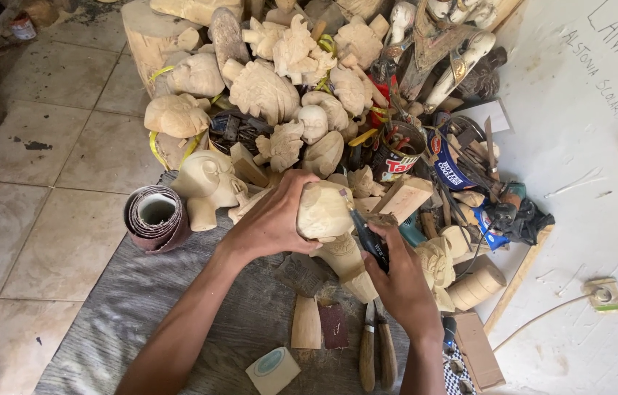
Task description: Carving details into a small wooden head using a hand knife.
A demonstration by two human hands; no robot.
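The left hand (pixel 274 219) was clamped on the pale wooden carving (pixel 327 219), whose long axis ran down toward the person, while the right hand (pixel 400 281), just beside it, gripped a black-handled tool (pixel 369 238) touching its right side

At frame centre, the left hand (pixel 272 219) wraps over the top of a wooden carving (pixel 327 219). The right hand (pixel 400 281) sits just right of and below it, holding a carving tool (pixel 367 238) whose tip touches the carving's right side. Both rest over a mat (pixel 141 307) covering the lower centre of the frame. A sandpaper roll (pixel 155 217) lies on the mat's upper left corner. A carved head (pixel 206 183) stands just right of the roll. A pile of carvings (pixel 287 73) fills the upper centre. Two cans (pixel 426 153) stand at the pile's right edge. Two chisels (pixel 376 351) lie on the mat below the right hand, with a flat wood piece (pixel 306 322) to their left. A board (pixel 586 183) occupies the right of the frame.
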